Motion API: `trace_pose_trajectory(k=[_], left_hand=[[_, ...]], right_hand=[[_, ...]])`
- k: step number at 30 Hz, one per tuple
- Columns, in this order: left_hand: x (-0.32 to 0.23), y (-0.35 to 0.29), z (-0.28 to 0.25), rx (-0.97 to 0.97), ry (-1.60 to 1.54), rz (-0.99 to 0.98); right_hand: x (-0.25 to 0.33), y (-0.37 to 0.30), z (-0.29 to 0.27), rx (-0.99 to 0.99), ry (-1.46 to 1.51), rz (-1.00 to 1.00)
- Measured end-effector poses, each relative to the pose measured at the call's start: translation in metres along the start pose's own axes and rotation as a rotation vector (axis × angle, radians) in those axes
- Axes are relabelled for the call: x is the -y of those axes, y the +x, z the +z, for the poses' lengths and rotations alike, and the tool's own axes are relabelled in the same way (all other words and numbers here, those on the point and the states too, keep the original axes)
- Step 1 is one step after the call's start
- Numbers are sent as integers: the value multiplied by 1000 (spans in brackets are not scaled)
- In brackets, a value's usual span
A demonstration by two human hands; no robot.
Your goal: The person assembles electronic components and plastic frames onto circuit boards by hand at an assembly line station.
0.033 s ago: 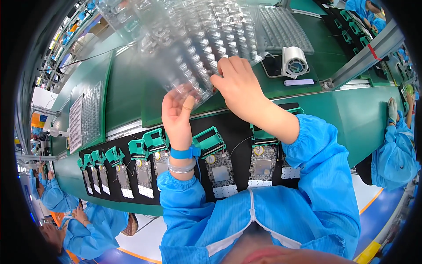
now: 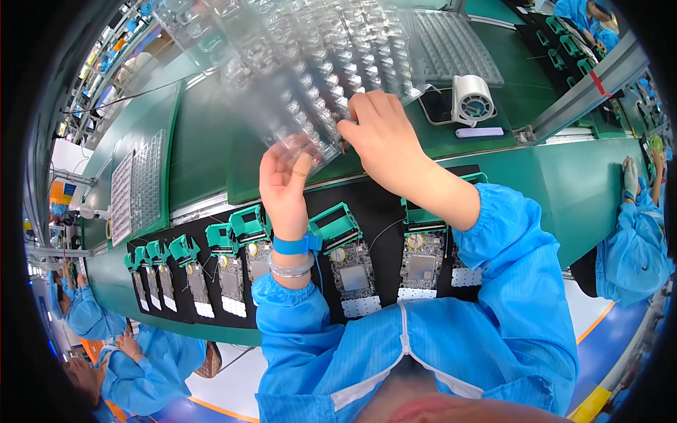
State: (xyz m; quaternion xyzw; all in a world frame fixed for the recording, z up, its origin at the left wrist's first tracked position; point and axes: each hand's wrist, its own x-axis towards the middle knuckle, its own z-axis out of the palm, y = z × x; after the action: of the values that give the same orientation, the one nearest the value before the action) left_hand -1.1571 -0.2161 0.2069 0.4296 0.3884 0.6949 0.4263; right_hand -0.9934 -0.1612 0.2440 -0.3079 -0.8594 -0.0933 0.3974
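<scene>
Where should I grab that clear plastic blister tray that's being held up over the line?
Probably by its near bottom edge, coming from below. The clear blister tray is raised and tilted, its pocketed face too bumpy to pinch. The left hand cups the lower corner from underneath, while the right hand steadies the same edge.

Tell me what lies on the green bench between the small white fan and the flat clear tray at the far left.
In the head view, the raised clear blister tray and both hands, left hand and right hand, span most of the stretch between white fan and flat clear tray.
</scene>
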Motion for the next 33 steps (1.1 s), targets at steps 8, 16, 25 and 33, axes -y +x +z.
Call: trace_pose_trajectory(k=[8,16,25,33], left_hand=[[-3,1,-1,-31,18,31],[-11,-8,20,16,-156,-18],[-28,-25,45,138,-140,-7],[-47,-30,44,119,64,67]], right_hand=[[-14,-4,-4,10,117,-34],[-3,4,-22,-150,-15,152],[-33,11,-44,-170,79,93],[-135,17,-105,-252,-147,306]])
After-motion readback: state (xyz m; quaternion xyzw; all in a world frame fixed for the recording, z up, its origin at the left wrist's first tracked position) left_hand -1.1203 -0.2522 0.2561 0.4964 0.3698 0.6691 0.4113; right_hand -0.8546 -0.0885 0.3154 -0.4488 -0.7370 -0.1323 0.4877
